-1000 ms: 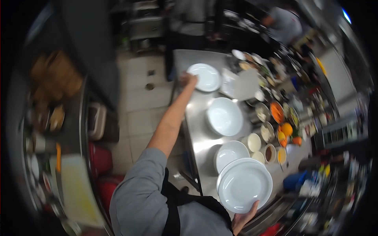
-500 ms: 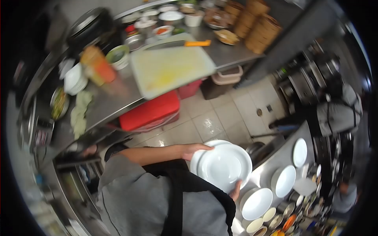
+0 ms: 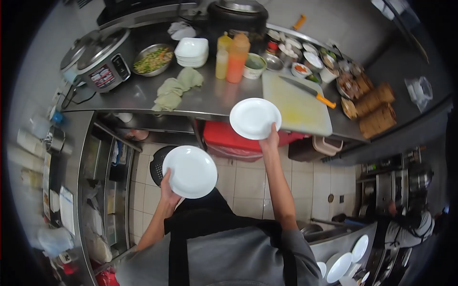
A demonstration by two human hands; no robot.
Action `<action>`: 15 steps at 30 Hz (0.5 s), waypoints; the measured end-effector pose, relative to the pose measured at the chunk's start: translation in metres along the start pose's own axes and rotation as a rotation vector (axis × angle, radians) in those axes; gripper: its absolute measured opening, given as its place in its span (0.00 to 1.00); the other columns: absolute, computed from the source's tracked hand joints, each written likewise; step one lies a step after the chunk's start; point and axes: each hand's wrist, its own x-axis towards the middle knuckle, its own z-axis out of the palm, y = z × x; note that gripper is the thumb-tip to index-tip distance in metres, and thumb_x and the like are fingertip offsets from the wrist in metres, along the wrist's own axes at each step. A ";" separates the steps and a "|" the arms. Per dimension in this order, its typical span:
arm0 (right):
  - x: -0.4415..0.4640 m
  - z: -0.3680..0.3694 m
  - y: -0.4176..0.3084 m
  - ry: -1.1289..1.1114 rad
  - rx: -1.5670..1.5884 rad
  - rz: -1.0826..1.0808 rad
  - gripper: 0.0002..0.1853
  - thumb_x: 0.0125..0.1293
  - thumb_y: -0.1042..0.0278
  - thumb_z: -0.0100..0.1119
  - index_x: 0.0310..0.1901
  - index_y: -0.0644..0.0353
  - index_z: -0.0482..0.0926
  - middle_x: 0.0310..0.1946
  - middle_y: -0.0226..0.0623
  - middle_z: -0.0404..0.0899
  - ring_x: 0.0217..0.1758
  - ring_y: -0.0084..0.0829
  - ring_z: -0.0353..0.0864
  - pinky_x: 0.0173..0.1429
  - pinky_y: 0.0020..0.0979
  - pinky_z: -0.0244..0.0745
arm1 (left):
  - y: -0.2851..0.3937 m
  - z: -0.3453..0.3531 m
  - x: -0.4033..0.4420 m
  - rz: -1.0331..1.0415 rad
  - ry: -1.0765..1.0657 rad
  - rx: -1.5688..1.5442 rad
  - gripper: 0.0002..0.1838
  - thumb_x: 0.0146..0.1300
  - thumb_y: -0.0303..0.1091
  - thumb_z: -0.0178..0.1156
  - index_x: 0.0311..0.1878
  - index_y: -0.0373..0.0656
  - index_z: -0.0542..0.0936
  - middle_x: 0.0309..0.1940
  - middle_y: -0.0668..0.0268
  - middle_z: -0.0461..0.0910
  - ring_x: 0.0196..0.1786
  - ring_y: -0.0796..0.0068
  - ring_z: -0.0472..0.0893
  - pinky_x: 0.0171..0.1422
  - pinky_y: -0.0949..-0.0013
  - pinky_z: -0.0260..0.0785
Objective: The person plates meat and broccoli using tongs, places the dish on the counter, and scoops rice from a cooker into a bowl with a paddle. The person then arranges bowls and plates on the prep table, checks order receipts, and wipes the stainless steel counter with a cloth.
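Observation:
My left hand (image 3: 170, 193) grips a round white plate (image 3: 191, 171) by its lower left rim, held low in front of my body above the floor. Farther forward, my right hand (image 3: 270, 139) is closed on the rim of a second white plate (image 3: 255, 118). That plate is at the counter's front edge, partly over it in view; whether it touches the steel counter (image 3: 138, 97) I cannot tell. Just beyond it lie a stained cutting board (image 3: 298, 102) and a knife with an orange handle (image 3: 325, 100). The fingers under both plates are hidden.
On the counter stand a rice cooker (image 3: 102, 62), a bowl of chopped vegetables (image 3: 153, 59), stacked white dishes (image 3: 192, 51), an orange squeeze bottle (image 3: 237, 59) and a green cloth (image 3: 177, 88). Below is a red bin (image 3: 217, 138). A person (image 3: 410, 226) works at far right.
The two plates, held together by both hands before, are now apart, one in each hand. My view has turned left, away from the side counter with bowls and toward the main counter.

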 end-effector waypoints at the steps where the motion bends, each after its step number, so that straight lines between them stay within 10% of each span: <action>1: 0.022 0.012 0.016 0.015 -0.037 0.014 0.25 0.70 0.55 0.40 0.61 0.66 0.59 0.59 0.43 0.66 0.61 0.40 0.67 0.65 0.44 0.62 | 0.007 -0.005 -0.007 0.054 0.033 -0.050 0.29 0.66 0.50 0.44 0.64 0.40 0.60 0.61 0.53 0.64 0.62 0.52 0.66 0.64 0.48 0.59; 9: 0.122 0.042 0.093 0.139 -0.315 -0.071 0.21 0.66 0.67 0.49 0.56 0.72 0.65 0.52 0.48 0.71 0.51 0.39 0.75 0.55 0.41 0.71 | 0.060 -0.019 0.005 0.242 0.063 -0.245 0.29 0.67 0.49 0.43 0.64 0.39 0.60 0.62 0.53 0.63 0.62 0.53 0.65 0.65 0.50 0.58; 15: 0.168 0.021 0.094 0.354 -1.403 -0.795 0.33 0.47 0.77 0.65 0.57 0.70 0.66 0.55 0.56 0.69 0.59 0.48 0.69 0.62 0.38 0.62 | 0.124 0.003 0.070 0.154 -0.043 -0.228 0.30 0.66 0.49 0.45 0.64 0.38 0.60 0.61 0.52 0.64 0.61 0.52 0.67 0.65 0.49 0.58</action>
